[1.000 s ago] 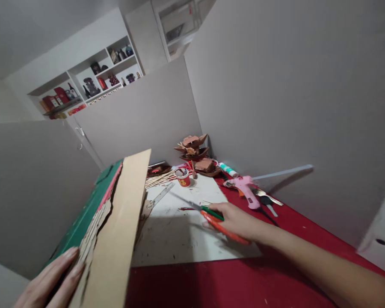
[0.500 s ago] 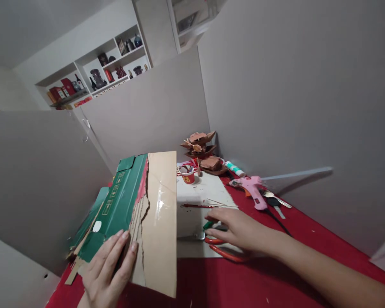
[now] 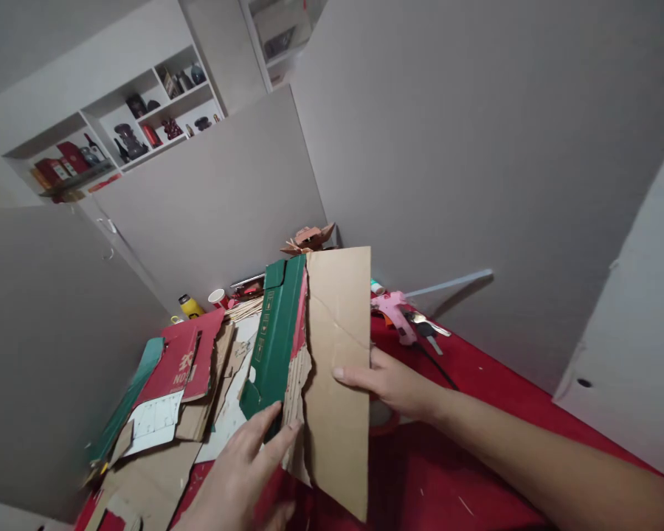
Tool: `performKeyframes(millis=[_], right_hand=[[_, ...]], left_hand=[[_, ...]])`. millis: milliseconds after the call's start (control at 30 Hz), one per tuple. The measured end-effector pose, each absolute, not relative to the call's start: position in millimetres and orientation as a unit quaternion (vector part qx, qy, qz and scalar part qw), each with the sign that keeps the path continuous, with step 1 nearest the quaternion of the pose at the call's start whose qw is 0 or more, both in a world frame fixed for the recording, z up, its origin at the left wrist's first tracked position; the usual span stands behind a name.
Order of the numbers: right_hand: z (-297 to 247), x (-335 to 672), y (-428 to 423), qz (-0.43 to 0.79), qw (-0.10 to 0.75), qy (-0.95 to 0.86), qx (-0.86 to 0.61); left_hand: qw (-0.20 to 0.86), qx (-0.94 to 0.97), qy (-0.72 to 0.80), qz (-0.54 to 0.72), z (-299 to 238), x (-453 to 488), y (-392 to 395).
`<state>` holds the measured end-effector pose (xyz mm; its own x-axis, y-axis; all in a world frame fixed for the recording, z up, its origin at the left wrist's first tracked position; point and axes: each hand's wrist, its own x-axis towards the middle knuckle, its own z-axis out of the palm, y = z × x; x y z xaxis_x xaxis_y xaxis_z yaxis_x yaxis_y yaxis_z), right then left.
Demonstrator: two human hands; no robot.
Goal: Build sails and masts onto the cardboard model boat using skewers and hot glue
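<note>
A torn piece of cardboard (image 3: 336, 369), brown on the right and green with a red strip on the left, is held up over the red table (image 3: 476, 442). My left hand (image 3: 243, 472) grips its lower left edge, fingers on the green part. My right hand (image 3: 392, 383) holds its right edge, thumb on the brown face and fingers behind. Orange scissors (image 3: 387, 426) lie on the table just below my right hand, mostly hidden by the cardboard.
A heap of red, green and brown cardboard scraps (image 3: 171, 383) lies at the left. A pink glue gun (image 3: 394, 313) with its black cord, a red cup (image 3: 218, 298) and a yellow bottle (image 3: 191, 305) stand further back. Grey partition boards enclose the table.
My right hand has left the scissors on the table and taken the cardboard's right edge. The cardboard has swung from the left to the middle, in front of me.
</note>
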<state>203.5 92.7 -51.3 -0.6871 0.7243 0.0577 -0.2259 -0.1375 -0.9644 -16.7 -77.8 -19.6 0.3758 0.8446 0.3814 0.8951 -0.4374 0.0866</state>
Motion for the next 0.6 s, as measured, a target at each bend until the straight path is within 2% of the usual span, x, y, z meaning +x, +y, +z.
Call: performKeyframes(millis=[67,233,367,600], right_hand=[[-49.7,203.8,87.9,0.684,0.332,-0.615,-0.209],[-45.9,204.1,68.5,0.591,0.304,-0.734,-0.142],[-42.9,204.8,66.5,0.535,0.300,-0.780,-0.123],[-36.9,208.9,69.1,0.500,0.281,-0.814,-0.094]], left_hand=[[0.019,-0.784,-0.573,-0.237,0.9,-6.0,-78.5],[0.078,-0.752,-0.593,-0.275,36.8,21.9,-42.1],[0.104,-0.739,-0.605,-0.279,41.9,33.6,-9.5],[0.155,-0.706,-0.632,-0.279,44.6,39.5,-5.8]])
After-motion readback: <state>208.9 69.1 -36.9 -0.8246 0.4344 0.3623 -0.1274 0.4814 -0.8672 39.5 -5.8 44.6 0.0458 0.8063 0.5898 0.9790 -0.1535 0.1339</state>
